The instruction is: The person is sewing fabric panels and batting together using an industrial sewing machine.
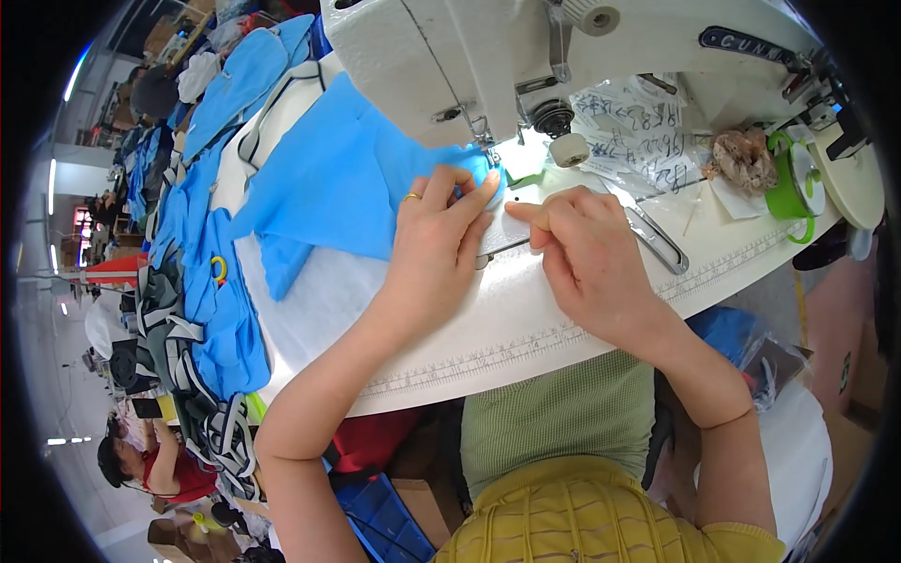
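Green cloth (558, 418) over the lap; beyond it, the table's ruler strip (488, 357).

Right hand (596, 263): index extended leftward, other fingers curled, thumb tucked beneath. Nothing seen in its grasp, though the inside of the curl is hidden. Index tip just right of the cloth's end; contact with the plate, cannot tell.

Left hand (434, 239): the nearer of the two, on the blue cloth (324, 178) itself. Fingers bent and close together, index tip at the cloth's right end, thumb a little apart below. Whether cloth is pinched or only pressed, cannot tell.

Key relation: cloth lies mostly left of and beyond the left fingers, wide at the left, narrowing rightward. Long axis roughly left to right, slanting slightly away, its narrow end at the presser foot (493, 158). Left fingertips sit just on the near side of that foot; right index waits across a small gap.

Farther: sewing machine (422, 70) overhead; snips (664, 246) off to the right; more blue pieces (225, 319) along the left.
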Action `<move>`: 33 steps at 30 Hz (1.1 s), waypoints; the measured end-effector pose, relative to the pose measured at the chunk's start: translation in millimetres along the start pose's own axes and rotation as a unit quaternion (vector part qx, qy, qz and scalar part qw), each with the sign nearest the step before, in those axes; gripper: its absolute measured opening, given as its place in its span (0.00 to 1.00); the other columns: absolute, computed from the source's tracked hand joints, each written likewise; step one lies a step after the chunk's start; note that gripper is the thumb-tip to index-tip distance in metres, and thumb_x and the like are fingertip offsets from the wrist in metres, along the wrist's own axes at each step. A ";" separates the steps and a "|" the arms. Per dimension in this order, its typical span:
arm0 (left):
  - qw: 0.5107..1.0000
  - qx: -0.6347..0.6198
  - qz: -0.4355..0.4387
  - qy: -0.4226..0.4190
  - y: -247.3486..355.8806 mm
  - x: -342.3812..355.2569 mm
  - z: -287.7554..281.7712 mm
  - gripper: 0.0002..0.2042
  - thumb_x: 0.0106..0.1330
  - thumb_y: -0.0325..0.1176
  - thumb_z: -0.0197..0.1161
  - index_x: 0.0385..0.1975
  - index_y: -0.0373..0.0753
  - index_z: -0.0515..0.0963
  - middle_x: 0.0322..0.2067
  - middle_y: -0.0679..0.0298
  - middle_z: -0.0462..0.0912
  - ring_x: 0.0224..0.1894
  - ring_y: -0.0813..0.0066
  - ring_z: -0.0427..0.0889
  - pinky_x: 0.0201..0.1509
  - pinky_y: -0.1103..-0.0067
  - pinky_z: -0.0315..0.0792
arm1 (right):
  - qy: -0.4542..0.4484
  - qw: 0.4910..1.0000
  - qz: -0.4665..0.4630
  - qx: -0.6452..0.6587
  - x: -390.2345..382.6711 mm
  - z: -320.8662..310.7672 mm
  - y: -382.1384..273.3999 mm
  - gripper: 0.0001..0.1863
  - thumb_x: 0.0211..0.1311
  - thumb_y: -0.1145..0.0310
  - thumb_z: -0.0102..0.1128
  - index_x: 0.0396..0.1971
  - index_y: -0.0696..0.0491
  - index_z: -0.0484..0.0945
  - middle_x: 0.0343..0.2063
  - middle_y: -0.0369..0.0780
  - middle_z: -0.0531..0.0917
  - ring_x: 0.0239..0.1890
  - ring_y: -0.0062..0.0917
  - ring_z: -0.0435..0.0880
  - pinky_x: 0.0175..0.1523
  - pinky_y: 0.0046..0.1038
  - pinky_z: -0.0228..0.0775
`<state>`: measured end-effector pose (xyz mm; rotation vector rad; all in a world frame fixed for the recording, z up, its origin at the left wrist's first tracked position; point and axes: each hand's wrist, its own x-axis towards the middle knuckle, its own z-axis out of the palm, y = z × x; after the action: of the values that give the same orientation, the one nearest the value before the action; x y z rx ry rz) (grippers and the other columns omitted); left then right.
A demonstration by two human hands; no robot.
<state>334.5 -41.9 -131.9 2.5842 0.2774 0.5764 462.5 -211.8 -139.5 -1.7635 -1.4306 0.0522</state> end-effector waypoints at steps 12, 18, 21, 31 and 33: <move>0.969 -0.142 -0.146 -0.137 -9.2 28.1 -31.6 0.12 0.70 0.20 0.63 0.51 0.28 0.84 0.36 0.63 0.77 0.34 0.79 0.73 0.39 0.81 0.69 | 0.034 0.996 -0.078 -0.033 4.5 21.3 1.2 0.22 0.51 0.80 0.60 0.50 0.54 0.81 0.40 0.36 0.80 0.46 0.33 0.77 0.50 0.36 0.67; 0.980 -0.131 -0.082 -0.123 -18.6 30.7 -39.2 0.11 0.67 0.19 0.64 0.47 0.30 0.86 0.34 0.57 0.79 0.30 0.69 0.76 0.35 0.75 0.70 | -0.021 0.987 -0.076 -0.138 7.5 25.0 -11.4 0.22 0.54 0.74 0.63 0.51 0.53 0.84 0.41 0.38 0.77 0.46 0.32 0.76 0.48 0.32 0.66; 0.987 -0.103 -0.018 -0.123 -20.3 28.9 -34.7 0.12 0.65 0.19 0.65 0.47 0.33 0.87 0.33 0.57 0.78 0.32 0.64 0.77 0.36 0.72 0.72 | -0.022 0.985 -0.069 -0.156 5.5 22.3 -11.6 0.21 0.54 0.73 0.64 0.50 0.53 0.85 0.40 0.37 0.76 0.46 0.31 0.75 0.48 0.32 0.66; 0.991 -0.032 0.050 -0.124 -25.7 19.4 -32.6 0.18 0.64 0.19 0.65 0.54 0.41 0.87 0.36 0.60 0.78 0.40 0.64 0.77 0.40 0.72 0.73 | -0.016 0.986 -0.041 -0.161 6.6 19.8 -17.3 0.21 0.53 0.71 0.67 0.50 0.48 0.86 0.42 0.37 0.76 0.47 0.32 0.75 0.49 0.35 0.67; 0.992 -0.021 0.040 -0.117 -18.4 20.9 -31.7 0.18 0.65 0.20 0.64 0.54 0.40 0.86 0.36 0.59 0.78 0.39 0.64 0.78 0.40 0.73 0.73 | -0.005 0.984 -0.038 -0.173 6.7 17.5 -15.6 0.21 0.52 0.71 0.67 0.49 0.48 0.86 0.42 0.37 0.76 0.47 0.33 0.75 0.50 0.35 0.66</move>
<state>337.4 -7.0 -108.3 2.6004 0.0822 0.2973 443.6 -196.5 -138.0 -1.9838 -1.5860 -0.2407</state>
